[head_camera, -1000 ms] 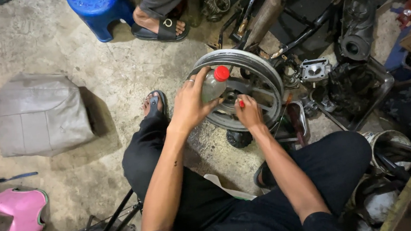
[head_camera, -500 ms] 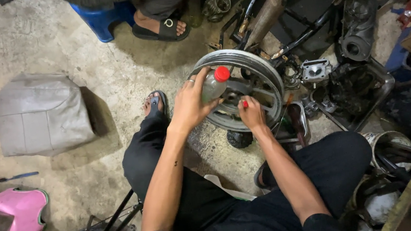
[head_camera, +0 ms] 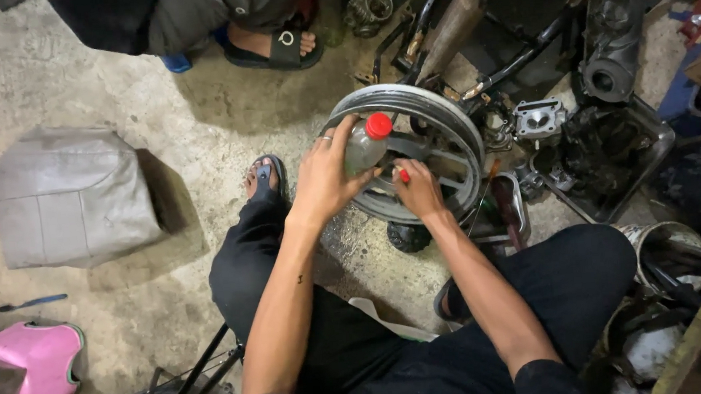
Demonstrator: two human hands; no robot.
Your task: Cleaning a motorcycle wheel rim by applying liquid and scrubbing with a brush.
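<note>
Left hand is wrapped round a red-capped bottle right over the wheel; right hand pinches a small red tool at the hub. Bottle could tip and spill onto the spokes. Engine parts crowd the wheel's right, someone's sandal above-left of it.
</note>
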